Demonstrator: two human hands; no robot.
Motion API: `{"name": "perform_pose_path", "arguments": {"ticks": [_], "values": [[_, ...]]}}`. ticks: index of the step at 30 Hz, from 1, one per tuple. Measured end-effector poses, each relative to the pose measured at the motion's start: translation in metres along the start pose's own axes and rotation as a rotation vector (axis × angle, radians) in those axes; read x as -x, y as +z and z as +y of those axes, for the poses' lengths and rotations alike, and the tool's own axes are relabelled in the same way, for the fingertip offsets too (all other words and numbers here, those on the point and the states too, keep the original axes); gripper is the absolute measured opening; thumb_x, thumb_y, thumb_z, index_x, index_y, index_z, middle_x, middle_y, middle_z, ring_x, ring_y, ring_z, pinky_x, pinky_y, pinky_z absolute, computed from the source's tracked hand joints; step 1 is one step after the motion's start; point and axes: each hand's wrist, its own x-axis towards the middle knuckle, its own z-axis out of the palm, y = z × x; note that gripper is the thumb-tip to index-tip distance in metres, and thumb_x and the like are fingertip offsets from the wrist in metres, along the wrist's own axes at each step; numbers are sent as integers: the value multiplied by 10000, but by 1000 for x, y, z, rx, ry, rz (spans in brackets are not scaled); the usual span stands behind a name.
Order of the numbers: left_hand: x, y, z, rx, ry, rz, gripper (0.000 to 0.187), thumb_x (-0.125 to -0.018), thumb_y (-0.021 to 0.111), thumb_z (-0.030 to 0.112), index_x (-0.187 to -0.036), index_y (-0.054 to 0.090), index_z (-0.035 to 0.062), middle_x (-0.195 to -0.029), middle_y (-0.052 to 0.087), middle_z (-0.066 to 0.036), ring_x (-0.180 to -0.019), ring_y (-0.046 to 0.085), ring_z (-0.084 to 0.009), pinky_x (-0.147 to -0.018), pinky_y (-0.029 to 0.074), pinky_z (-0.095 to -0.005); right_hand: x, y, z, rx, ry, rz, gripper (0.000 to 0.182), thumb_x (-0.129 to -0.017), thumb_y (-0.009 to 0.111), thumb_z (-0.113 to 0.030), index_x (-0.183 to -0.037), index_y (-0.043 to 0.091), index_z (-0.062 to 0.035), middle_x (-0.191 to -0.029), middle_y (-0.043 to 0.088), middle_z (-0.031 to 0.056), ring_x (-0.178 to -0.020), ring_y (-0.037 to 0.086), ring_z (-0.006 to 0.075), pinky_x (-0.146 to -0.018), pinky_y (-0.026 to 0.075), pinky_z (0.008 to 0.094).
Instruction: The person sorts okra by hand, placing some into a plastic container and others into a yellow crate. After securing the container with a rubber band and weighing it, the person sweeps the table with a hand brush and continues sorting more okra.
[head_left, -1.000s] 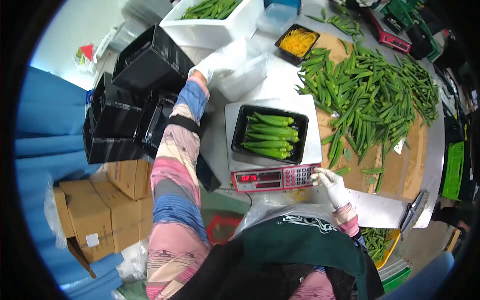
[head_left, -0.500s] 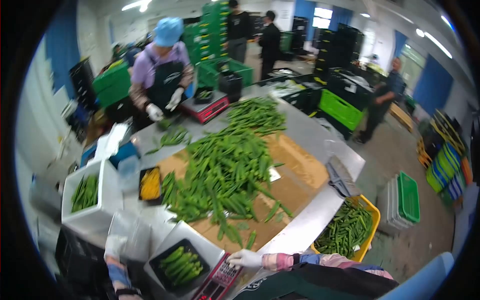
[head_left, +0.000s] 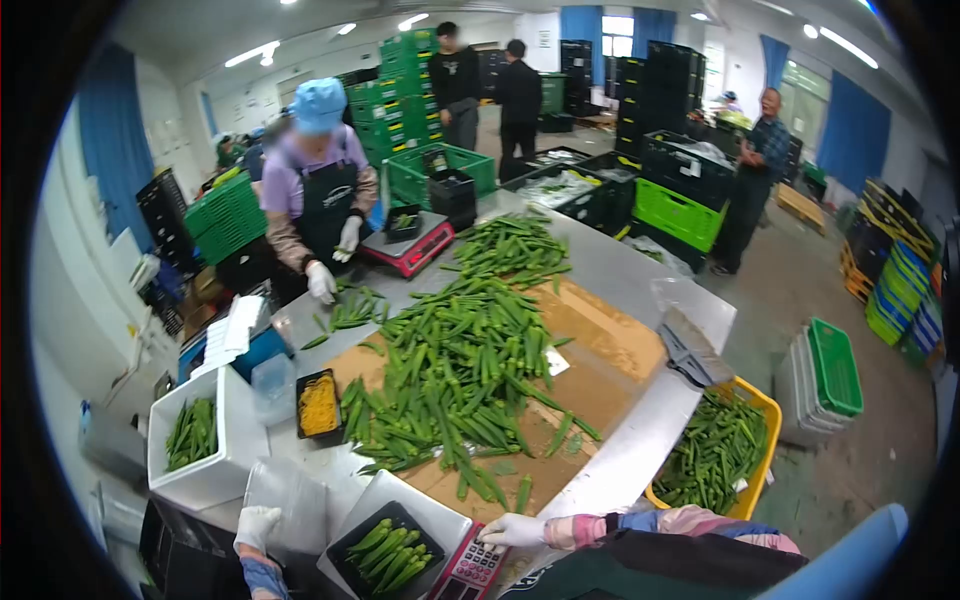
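My right hand (head_left: 513,530), in a white glove, lies with outstretched fingers on the keypad of a red scale (head_left: 470,566). On the scale's light weighing plate (head_left: 400,492) sits a black tray (head_left: 345,562) with several green okra pods (head_left: 388,553). My left hand (head_left: 258,527), also gloved, is curled at the left side of a clear plastic tub (head_left: 300,500); its fingertips are partly hidden. Beyond the scale, a large heap of okra (head_left: 460,360) covers much of a flattened cardboard sheet (head_left: 600,325).
A white foam box (head_left: 235,450) with okra and a black tray of yellow bands (head_left: 318,405) stand left. A yellow crate (head_left: 772,420) of okra is at right, near a grey dustpan-like tool (head_left: 695,350). Across the table, a co-worker (head_left: 320,190) stands by another scale (head_left: 408,250).
The view has shifted, so the table appears lower and further right. My right hand stays at the scale's keypad and my left beside the tub. The co-worker's hands have moved slightly.
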Motion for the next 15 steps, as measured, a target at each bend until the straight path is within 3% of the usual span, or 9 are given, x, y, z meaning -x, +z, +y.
{"name": "perform_pose_path", "arguments": {"ticks": [2, 3, 4, 7, 8, 11, 12, 15], "values": [[-2, 1, 6, 93, -47, 5, 202, -870, 683, 183, -758, 719, 19, -662, 685, -92, -554, 603, -186, -559, 481, -334, 1, -3, 0, 26, -11, -7, 373, -1013, 573, -283, -1264, 641, -15, -1013, 738, 72, -796, 689, 139, -760, 573, 282], [-4, -1, 19, 234, -201, 20, 238, -866, 706, 204, -712, 711, 23, -629, 672, -90, -521, 586, -180, -536, 466, -335, 2, -3, -1, 19, -9, -12, 374, -1013, 574, -284, -1265, 641, -16, -1016, 738, 73, -801, 691, 142, -764, 574, 282], [-6, -2, 21, 278, -182, 0, 327, -848, 753, 259, -632, 695, 20, -579, 645, -95, -506, 576, -170, -528, 457, -341, 3, -2, -1, 9, -5, -14, 375, -1013, 575, -285, -1266, 640, -16, -1018, 737, 74, -805, 692, 144, -769, 575, 283], [-14, 1, 13, 238, -159, -6, 341, -849, 736, 276, -648, 697, 4, -589, 651, -100, -513, 587, -164, -524, 452, -334, -1, -1, -2, 26, 18, -41, 378, -1017, 572, -280, -1273, 633, -10, -1029, 732, 83, -833, 699, 151, -802, 573, 287], [-15, -3, 19, 139, -162, -77, 245, -835, 721, 271, -729, 730, 50, -629, 680, -80, -540, 627, -180, -546, 483, -336, -1, -2, -4, 42, 35, -49, 381, -1022, 566, -280, -1278, 627, -6, -1034, 730, 84, -847, 699, 148, -814, 567, 285], [-44, 3, -27, -739, 436, -133, 161, -794, 722, 266, -773, 760, 111, -749, 734, -81, -669, 690, -246, -631, 527, -379, 7, -2, -12, 33, 45, -21, 378, -1024, 564, -277, -1277, 626, -3, -1026, 726, 78, -849, 697, 139, -810, 561, 278], [-57, 12, -45, -873, 428, -139, 171, -769, 704, 294, -808, 763, 138, -832, 741, -81, -767, 708, -289, -727, 550, -401, 6, -3, -11, 30, 38, -21, 377, -1024, 565, -277, -1276, 626, -3, -1022, 726, 75, -845, 696, 137, -808, 561, 276], [-67, 32, -72, -851, 319, 55, 102, -826, 683, 226, -809, 751, 153, -732, 716, -39, -689, 696, -204, -664, 542, -365, 3, 0, -7, 19, 33, -28, 375, -1024, 565, -273, -1275, 626, -2, -1017, 724, 70, -839, 692, 131, -806, 561, 272]]}}
